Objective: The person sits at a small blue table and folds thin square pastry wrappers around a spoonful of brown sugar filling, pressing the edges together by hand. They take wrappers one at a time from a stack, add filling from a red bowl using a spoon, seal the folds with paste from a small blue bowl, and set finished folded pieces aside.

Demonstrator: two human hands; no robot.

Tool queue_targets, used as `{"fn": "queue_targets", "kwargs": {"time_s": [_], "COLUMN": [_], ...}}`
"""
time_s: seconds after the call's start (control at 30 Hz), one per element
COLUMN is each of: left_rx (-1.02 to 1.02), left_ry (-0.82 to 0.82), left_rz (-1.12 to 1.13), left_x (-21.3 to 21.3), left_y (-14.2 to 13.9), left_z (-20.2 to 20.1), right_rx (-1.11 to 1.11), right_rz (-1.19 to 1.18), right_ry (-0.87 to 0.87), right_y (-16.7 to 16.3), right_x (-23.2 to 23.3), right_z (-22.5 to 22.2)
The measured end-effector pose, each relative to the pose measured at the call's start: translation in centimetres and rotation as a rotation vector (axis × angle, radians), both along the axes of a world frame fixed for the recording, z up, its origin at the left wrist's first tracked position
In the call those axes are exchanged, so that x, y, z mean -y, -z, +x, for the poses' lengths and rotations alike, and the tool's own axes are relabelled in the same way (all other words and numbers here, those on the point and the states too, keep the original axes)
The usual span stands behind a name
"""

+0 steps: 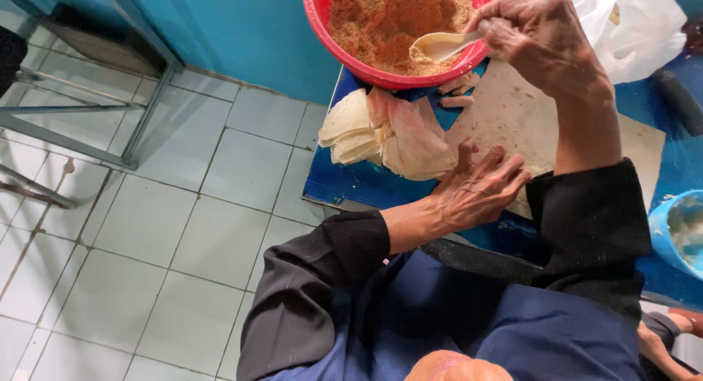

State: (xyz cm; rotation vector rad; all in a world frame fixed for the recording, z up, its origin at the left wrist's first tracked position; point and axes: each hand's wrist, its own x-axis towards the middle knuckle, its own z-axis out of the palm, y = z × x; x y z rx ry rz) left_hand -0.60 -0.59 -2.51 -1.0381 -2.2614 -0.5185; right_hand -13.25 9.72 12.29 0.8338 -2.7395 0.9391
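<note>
The red bowl (322, 22) of brown crumbly filling sat at the top centre. Below it, the pale wrapper sheet (512, 110) lay flat, pinned by the left hand (480, 187) with fingers spread. The right hand (538, 33) gripped a pale spoon (439, 45), scooping; carrying filling onto the sheet seemed next.

Black long sleeves (315, 278) (loose, pushed back above both wrists) over a dark blue garment (469, 322) covering the lap.

one red bowl (344, 47), one spoon (439, 45), two hands (480, 187), one white bag (637, 29)
</note>
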Motion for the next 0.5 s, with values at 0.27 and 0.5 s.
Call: {"fn": "queue_targets", "kwargs": {"time_s": [0.27, 0.5], "left_rx": [0.004, -0.004], "left_ry": [0.006, 0.022], "left_rz": [-0.016, -0.014], "left_x": [-0.3, -0.2], "left_y": [-0.3, 0.1], "left_z": [0.1, 0.1], "right_rx": [0.028, -0.453], "right_rz": [-0.116, 0.050], "right_ry": [0.121, -0.041], "right_y": [-0.7, 2.6], "right_x": [-2.9, 0.5], "right_z": [5.4, -0.4]}}
